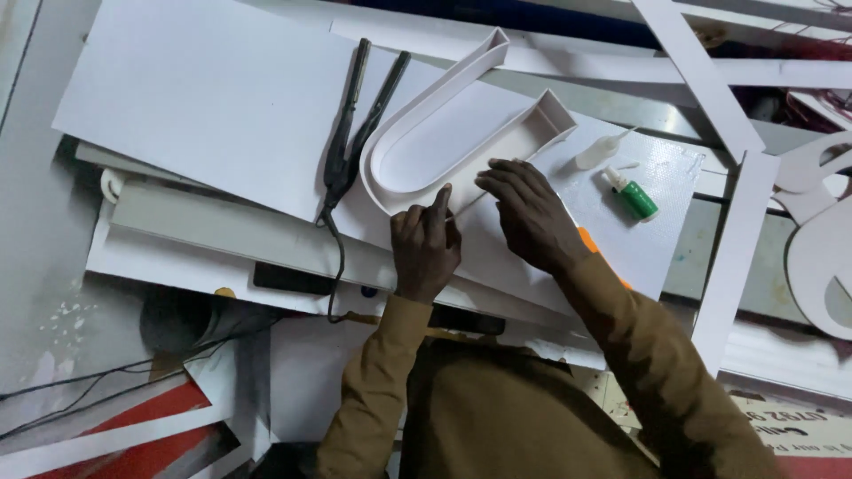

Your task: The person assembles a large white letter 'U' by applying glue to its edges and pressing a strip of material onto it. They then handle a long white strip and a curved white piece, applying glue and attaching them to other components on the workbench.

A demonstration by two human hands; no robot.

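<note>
White board (222, 106) underneath, both hands (left hand (424, 248), right hand (530, 217)) press half-curled fingertips against the U-shaped letter shell (444, 146).

- One white U-shaped channel letter (461, 133) on the white board (213, 98).
- One black flat-iron tool (355, 115).
- One green glue bottle (632, 195).
- One clear nozzle bottle (599, 153).
- Two hands: left hand (426, 248), right hand (531, 213).

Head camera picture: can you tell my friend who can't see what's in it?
Two hands, the left hand and right hand, press on a white U-shaped tray lying on a white board. A black hair-iron-like tool lies left; a green-capped bottle right.
</note>
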